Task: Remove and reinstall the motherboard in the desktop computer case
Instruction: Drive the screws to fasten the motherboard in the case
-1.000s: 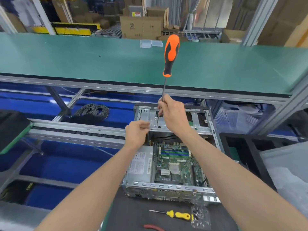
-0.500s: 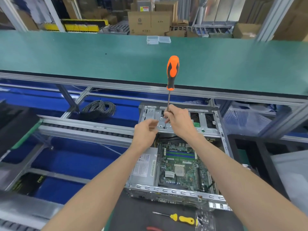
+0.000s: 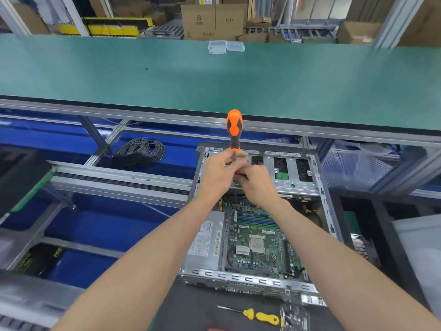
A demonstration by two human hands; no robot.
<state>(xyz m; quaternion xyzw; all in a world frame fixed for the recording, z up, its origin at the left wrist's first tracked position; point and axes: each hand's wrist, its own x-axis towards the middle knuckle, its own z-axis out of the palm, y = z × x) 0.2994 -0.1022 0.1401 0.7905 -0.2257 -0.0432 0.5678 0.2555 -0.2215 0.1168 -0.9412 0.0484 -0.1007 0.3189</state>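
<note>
Your left hand point(image 3: 216, 174) has joined your right hand point(image 3: 256, 185), both now grasping the shaft of the orange-and-black screwdriver point(image 3: 234, 130), lowered over the open grey metal case point(image 3: 324, 201). The green motherboard point(image 3: 257, 242) remains seated inside.

A dark bench mat point(image 3: 191, 311) carries the open computer case point(image 3: 248, 279), a yellow screwdriver point(image 3: 262, 316) and a clear bag point(image 3: 294, 317).

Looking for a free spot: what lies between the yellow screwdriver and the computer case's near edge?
Only bare black mat between the yellow screwdriver and the computer case, in the head view.
</note>
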